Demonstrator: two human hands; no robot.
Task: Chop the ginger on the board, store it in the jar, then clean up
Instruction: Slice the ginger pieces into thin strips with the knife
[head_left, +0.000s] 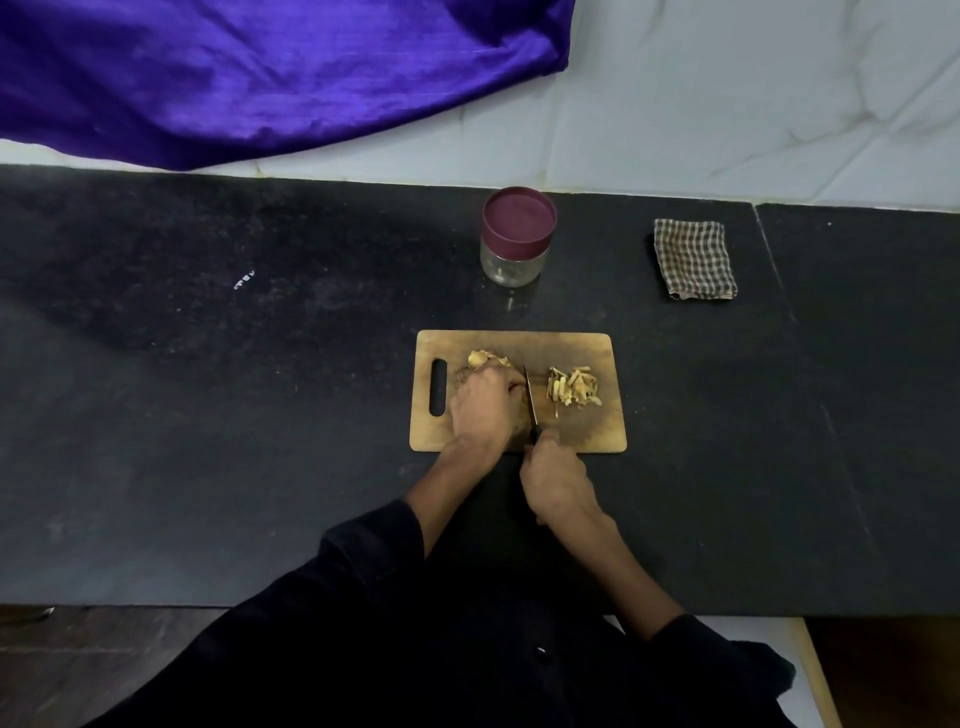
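Note:
A wooden cutting board (582, 434) lies on the black counter. My left hand (483, 402) holds down a piece of ginger (483, 358), most of it hidden under my fingers. My right hand (558, 480) grips the black handle of a knife (530, 397), whose blade stands on the board just right of my left fingers. A small heap of cut ginger strips (574, 387) lies to the right of the blade. Behind the board stands a clear glass jar (511, 262) with its maroon lid (518, 218) on.
A folded checked cloth (695, 260) lies at the back right of the counter (208, 415). A purple fabric (260, 78) hangs over the pale wall at the back left. The counter's front edge runs just in front of my dark sleeves.

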